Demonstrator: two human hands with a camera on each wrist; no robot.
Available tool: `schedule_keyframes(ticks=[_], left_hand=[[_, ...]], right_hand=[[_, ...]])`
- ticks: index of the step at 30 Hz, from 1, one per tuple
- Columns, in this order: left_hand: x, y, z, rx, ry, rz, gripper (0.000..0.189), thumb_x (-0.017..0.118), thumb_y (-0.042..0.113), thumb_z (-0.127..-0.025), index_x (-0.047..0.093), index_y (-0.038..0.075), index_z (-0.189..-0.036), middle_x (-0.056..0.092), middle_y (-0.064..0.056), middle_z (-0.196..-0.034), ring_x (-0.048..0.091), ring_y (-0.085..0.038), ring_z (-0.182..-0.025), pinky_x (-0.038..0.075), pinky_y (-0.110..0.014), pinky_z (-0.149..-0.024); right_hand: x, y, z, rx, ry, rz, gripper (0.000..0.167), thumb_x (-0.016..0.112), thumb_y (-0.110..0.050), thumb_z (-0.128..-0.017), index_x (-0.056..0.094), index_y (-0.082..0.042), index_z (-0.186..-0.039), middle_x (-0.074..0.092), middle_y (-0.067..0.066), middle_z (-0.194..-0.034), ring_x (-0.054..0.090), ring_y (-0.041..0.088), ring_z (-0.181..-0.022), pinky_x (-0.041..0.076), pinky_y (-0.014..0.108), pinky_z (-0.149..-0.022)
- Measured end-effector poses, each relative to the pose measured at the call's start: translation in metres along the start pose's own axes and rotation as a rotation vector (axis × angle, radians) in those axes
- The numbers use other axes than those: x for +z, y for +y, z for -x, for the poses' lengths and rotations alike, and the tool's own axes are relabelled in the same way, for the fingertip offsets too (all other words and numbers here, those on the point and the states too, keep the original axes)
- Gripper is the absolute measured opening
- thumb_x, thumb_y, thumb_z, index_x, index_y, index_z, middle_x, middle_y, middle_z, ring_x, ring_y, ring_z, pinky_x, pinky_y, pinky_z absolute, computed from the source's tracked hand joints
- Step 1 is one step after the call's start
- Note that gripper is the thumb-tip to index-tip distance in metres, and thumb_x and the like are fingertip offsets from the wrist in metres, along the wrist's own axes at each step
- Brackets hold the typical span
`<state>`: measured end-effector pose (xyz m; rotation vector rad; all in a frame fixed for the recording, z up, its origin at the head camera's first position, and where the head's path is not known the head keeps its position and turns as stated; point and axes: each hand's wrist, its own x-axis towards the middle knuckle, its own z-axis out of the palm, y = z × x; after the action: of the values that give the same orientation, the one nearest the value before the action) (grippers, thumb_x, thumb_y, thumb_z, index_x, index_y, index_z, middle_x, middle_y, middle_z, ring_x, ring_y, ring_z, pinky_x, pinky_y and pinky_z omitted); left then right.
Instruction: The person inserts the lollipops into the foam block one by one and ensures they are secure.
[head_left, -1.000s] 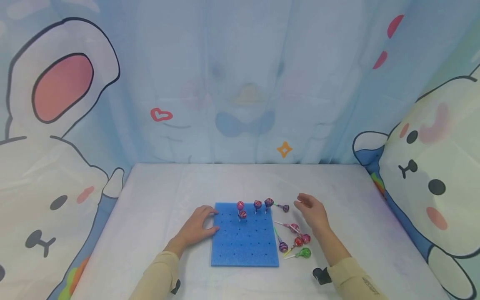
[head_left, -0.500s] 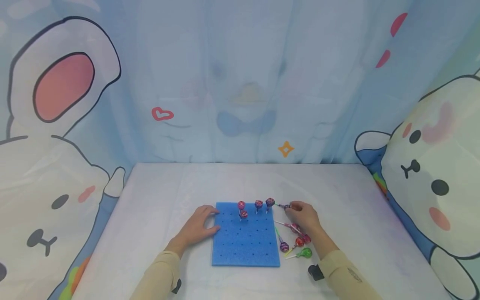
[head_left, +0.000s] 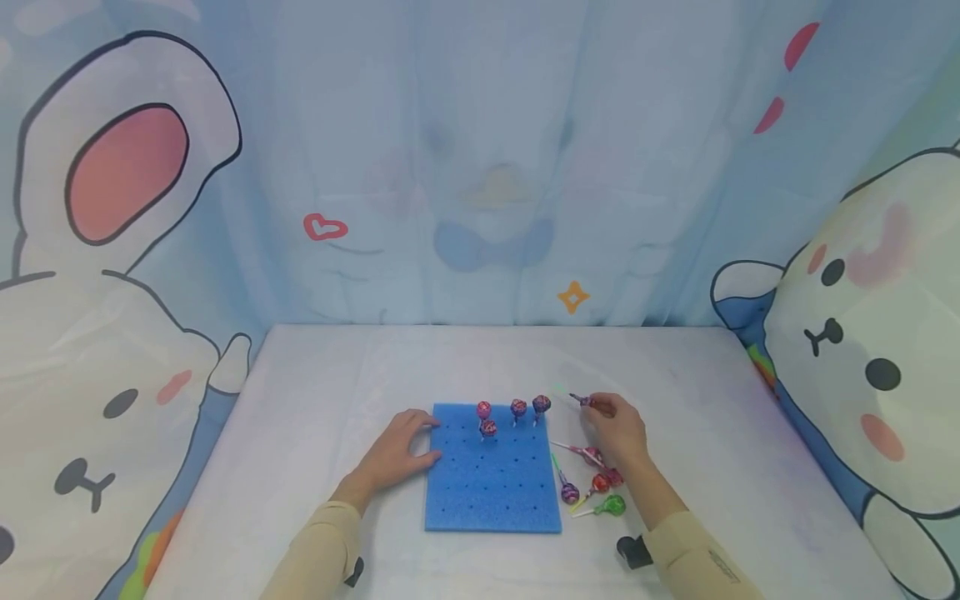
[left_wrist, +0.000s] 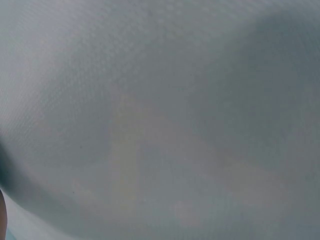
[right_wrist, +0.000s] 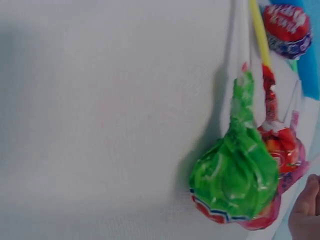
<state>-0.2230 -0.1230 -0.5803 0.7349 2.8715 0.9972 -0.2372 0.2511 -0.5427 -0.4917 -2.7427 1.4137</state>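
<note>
Purple-wrapped lollipop [head_left: 583, 401] sits in the right hand [head_left: 618, 427], just right of the far right corner of the blue foam board [head_left: 491, 493]. Thumb and fingers pinch it at the wrapped head; stick points left, looks pale green, blurry. Can't tell if it's clear of the table.

Left hand [head_left: 396, 452] at the board's left side, thumb and fingers spread apart, tips on the edge; holds nothing.

Board has rows of small holes. Four lollipops stand in its far part: pink lollipop [head_left: 483, 409] with red lollipop [head_left: 489, 428] just nearer, then red-and-purple lollipop [head_left: 519, 407], then dark purple lollipop [head_left: 542, 403] at the far right corner.

Loose pile lies right of the board, near the right forearm: two pink-headed lollipops [head_left: 592, 455] farthest, sticks overlapping; orange-red lollipop [head_left: 600, 483] with yellow stick; green-stick lollipop [head_left: 570, 493] next to the board; green lollipop [head_left: 615, 505] nearest. Right wrist view has the green one in front, fingertips at the right edge.

White tablecloth [head_left: 360, 367] underneath. Beige sleeves [head_left: 322, 542], black wrist camera [head_left: 633, 552] by the right cuff. Behind, light blue curtain [head_left: 480, 108] with cartoon animals. Left wrist view mostly blurred pale cloth.
</note>
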Motion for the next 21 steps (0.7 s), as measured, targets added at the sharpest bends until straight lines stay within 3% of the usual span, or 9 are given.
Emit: schedule_keyframes(ticks=[5, 10, 15, 21], left_hand=[[0.001, -0.002, -0.001, 0.037, 0.021, -0.002, 0.046, 0.071, 0.035, -0.087, 0.058, 0.015, -0.126, 0.055, -0.005, -0.13, 0.046, -0.026, -0.129, 0.035, -0.043, -0.112], [0.0, -0.001, -0.001, 0.043, 0.021, 0.002, 0.046, 0.071, 0.035, -0.087, 0.058, 0.014, -0.126, 0.055, -0.005, -0.129, 0.046, -0.026, -0.128, 0.035, -0.042, -0.112], [0.002, -0.002, -0.001, 0.04, 0.027, -0.004, 0.045, 0.071, 0.036, -0.087, 0.058, 0.015, -0.125, 0.055, -0.005, -0.129, 0.046, -0.026, -0.128, 0.036, -0.043, -0.111], [0.001, -0.003, -0.001, 0.026, 0.019, -0.004, 0.046, 0.07, 0.037, -0.087, 0.058, 0.016, -0.126, 0.054, -0.004, -0.13, 0.045, -0.025, -0.129, 0.035, -0.042, -0.112]], right_hand=[[-0.005, -0.008, 0.012, -0.058, 0.058, -0.14, 0.044, 0.063, -0.035, -0.096, 0.057, -0.01, -0.131, 0.06, 0.012, -0.128, 0.056, 0.028, -0.121, 0.049, 0.04, -0.098], [-0.01, -0.018, 0.027, -0.13, 0.035, -0.225, 0.057, 0.061, -0.052, -0.092, 0.058, -0.012, -0.132, 0.061, 0.009, -0.128, 0.058, 0.023, -0.121, 0.048, 0.034, -0.099], [-0.011, -0.028, 0.041, -0.206, -0.02, -0.309, 0.052, 0.062, -0.047, -0.093, 0.058, -0.012, -0.131, 0.063, 0.006, -0.127, 0.061, 0.014, -0.116, 0.048, 0.022, -0.095], [-0.007, -0.038, 0.057, -0.262, -0.117, -0.317, 0.046, 0.062, -0.043, -0.094, 0.058, -0.015, -0.131, 0.063, 0.003, -0.129, 0.06, 0.012, -0.118, 0.047, 0.015, -0.092]])
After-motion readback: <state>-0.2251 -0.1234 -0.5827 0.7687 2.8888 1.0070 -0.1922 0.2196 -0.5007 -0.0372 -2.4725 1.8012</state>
